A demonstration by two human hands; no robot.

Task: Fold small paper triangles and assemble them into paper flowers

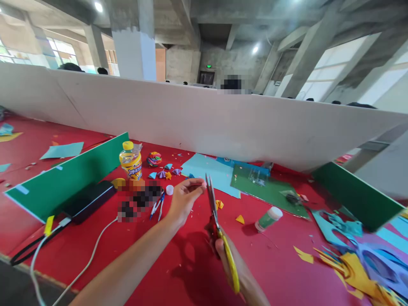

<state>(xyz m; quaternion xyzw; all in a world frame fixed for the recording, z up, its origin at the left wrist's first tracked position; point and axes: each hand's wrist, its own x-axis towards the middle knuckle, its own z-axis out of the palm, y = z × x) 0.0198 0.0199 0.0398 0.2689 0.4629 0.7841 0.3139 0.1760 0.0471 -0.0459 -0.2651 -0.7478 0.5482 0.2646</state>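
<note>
My left hand (184, 199) is raised over the red table, thumb and fingertips pinched together. Whatever small bit lies between them is too small to make out. Scissors with yellow handles (213, 199) are gripped in my right hand (220, 248), their blades pointing up and away, just right of the left fingertips. Small orange folded paper pieces (240, 219) lie beyond and to the right of the scissors. A glue stick with a white cap (269, 219) stands tilted in view farther right. Behind my left hand is a light blue paper sheet (207, 170).
Green dividers (73, 174) flank the space, with a white partition (204, 123) behind. At left are a yellow-capped bottle (130, 161), a black power bank (91, 202) with a white cable, and a colourful ball (154, 159). Paper scraps (357, 272) pile at right near a green mat (264, 191).
</note>
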